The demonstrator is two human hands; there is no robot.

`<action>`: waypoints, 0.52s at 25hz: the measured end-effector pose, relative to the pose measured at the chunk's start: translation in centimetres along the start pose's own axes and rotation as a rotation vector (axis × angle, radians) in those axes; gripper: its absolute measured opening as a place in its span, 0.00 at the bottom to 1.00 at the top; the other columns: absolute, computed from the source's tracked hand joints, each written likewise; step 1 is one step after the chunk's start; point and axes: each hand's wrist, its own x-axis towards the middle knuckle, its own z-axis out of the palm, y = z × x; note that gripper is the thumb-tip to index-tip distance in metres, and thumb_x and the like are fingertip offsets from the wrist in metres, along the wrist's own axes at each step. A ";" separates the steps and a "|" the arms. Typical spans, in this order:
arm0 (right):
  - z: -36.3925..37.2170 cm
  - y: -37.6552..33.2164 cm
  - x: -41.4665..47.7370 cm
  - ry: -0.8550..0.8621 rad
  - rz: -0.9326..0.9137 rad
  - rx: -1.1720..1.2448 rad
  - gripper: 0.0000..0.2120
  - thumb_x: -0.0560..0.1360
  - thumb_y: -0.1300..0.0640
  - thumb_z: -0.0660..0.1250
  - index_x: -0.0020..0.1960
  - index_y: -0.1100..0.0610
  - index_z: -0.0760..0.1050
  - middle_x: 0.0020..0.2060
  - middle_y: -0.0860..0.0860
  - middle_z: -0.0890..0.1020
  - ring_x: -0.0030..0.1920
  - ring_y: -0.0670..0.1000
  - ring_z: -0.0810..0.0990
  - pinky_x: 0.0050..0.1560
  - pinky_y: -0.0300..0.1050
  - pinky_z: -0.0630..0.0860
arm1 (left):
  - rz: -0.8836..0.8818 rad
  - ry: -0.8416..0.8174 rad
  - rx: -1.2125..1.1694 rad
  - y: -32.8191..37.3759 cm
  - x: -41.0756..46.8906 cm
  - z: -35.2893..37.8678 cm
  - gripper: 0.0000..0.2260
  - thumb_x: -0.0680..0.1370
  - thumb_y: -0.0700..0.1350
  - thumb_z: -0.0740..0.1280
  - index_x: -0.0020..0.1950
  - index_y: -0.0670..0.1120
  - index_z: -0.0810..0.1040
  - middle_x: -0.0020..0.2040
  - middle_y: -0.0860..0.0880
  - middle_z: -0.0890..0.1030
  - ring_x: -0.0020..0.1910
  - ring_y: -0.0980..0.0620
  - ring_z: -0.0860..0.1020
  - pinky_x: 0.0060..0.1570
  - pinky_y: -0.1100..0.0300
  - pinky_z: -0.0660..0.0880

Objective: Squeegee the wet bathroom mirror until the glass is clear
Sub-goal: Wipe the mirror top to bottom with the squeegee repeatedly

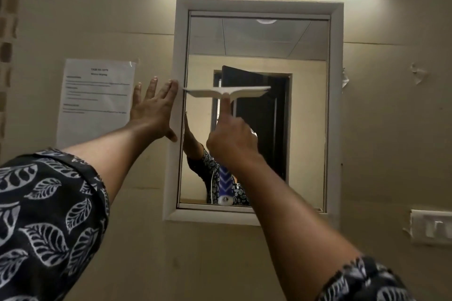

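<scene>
Here, grips the handle of the white plastic T-shaped squeegee (226,93) with the right hand (232,139), fingers curled round it and index finger laid straight up toward the head, probably to press the blade evenly. Sets that blade level against the glass of the rectangular wall mirror (308,117), about mid-height, left end just beside the white frame (337,105), likely so as to leave no unwiped strip at that edge. Lays the left hand (152,110) flat, fingers straight and spread, holding nothing, across the beige wall (73,19) and the frame's left rail, seemingly for balance while reaching up. Cannot tell wet glass from dry.
</scene>
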 end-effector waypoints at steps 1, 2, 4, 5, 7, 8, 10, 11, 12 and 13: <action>0.6 0.3 -1.1 -0.021 0.007 -0.010 0.41 0.75 0.55 0.63 0.73 0.45 0.35 0.46 0.60 0.78 0.46 0.60 0.80 0.50 0.60 0.78 | 0.002 -0.009 0.003 -0.1 0.1 0.0 0.60 0.63 0.58 0.77 0.77 0.50 0.35 0.79 0.50 0.41 0.77 0.45 0.37 0.72 0.44 0.36; 1.1 0.7 -2.1 -0.039 0.017 -0.016 0.42 0.75 0.55 0.63 0.72 0.44 0.34 0.48 0.61 0.78 0.49 0.61 0.79 0.53 0.61 0.76 | 0.002 -0.012 0.006 0.0 0.1 0.0 0.60 0.63 0.58 0.77 0.77 0.50 0.35 0.79 0.49 0.41 0.77 0.45 0.37 0.72 0.44 0.36; 1.8 1.2 -3.8 -0.055 0.043 -0.011 0.42 0.74 0.57 0.63 0.70 0.41 0.33 0.53 0.62 0.77 0.54 0.61 0.77 0.56 0.62 0.74 | 0.000 -0.012 0.026 0.2 0.1 -0.1 0.60 0.63 0.57 0.77 0.77 0.48 0.35 0.79 0.48 0.41 0.77 0.45 0.37 0.72 0.44 0.36; 2.0 1.3 -4.3 -0.056 0.051 -0.004 0.42 0.74 0.57 0.63 0.70 0.41 0.34 0.54 0.61 0.76 0.55 0.61 0.76 0.57 0.61 0.74 | -0.001 -0.012 0.042 0.4 0.1 -0.2 0.60 0.63 0.56 0.77 0.77 0.47 0.35 0.79 0.48 0.40 0.77 0.45 0.37 0.72 0.45 0.36; 1.9 1.3 -4.7 -0.048 0.040 0.006 0.41 0.74 0.59 0.63 0.72 0.43 0.36 0.52 0.59 0.77 0.54 0.59 0.77 0.55 0.59 0.75 | -0.006 -0.007 0.076 0.8 0.1 -0.4 0.60 0.63 0.56 0.77 0.77 0.45 0.36 0.78 0.47 0.39 0.77 0.46 0.37 0.72 0.45 0.36; 1.7 1.2 -4.6 -0.046 0.031 0.010 0.41 0.74 0.59 0.64 0.73 0.44 0.38 0.51 0.59 0.78 0.53 0.58 0.78 0.54 0.57 0.76 | -0.008 -0.005 0.092 0.9 0.1 -0.5 0.60 0.63 0.56 0.77 0.77 0.44 0.36 0.78 0.46 0.39 0.77 0.46 0.36 0.72 0.45 0.36; 1.6 1.2 -4.6 -0.038 0.029 0.017 0.40 0.74 0.59 0.64 0.74 0.45 0.40 0.50 0.57 0.78 0.49 0.55 0.79 0.48 0.50 0.75 | -0.006 -0.008 0.123 1.0 0.1 -0.7 0.59 0.64 0.56 0.77 0.77 0.44 0.36 0.78 0.46 0.39 0.77 0.46 0.36 0.72 0.45 0.35; 1.8 1.2 -5.0 -0.029 0.035 0.009 0.40 0.74 0.59 0.64 0.74 0.46 0.41 0.51 0.56 0.78 0.47 0.53 0.78 0.43 0.47 0.73 | -0.006 -0.012 0.134 1.1 0.0 -0.8 0.59 0.64 0.56 0.77 0.77 0.44 0.36 0.78 0.46 0.40 0.77 0.46 0.36 0.72 0.44 0.35; 2.1 1.4 -5.8 -0.017 0.043 -0.009 0.40 0.74 0.59 0.64 0.74 0.46 0.41 0.51 0.56 0.77 0.46 0.51 0.77 0.40 0.45 0.69 | -0.008 -0.018 0.142 1.1 -0.1 -0.8 0.59 0.64 0.56 0.77 0.77 0.44 0.36 0.78 0.46 0.40 0.77 0.46 0.37 0.72 0.44 0.34; 2.7 1.6 -6.8 -0.014 0.050 -0.028 0.40 0.74 0.59 0.64 0.75 0.46 0.41 0.52 0.55 0.76 0.44 0.50 0.75 0.39 0.43 0.67 | -0.009 -0.022 0.146 1.1 -0.1 -0.9 0.59 0.64 0.56 0.77 0.77 0.44 0.36 0.78 0.46 0.40 0.77 0.45 0.37 0.72 0.44 0.34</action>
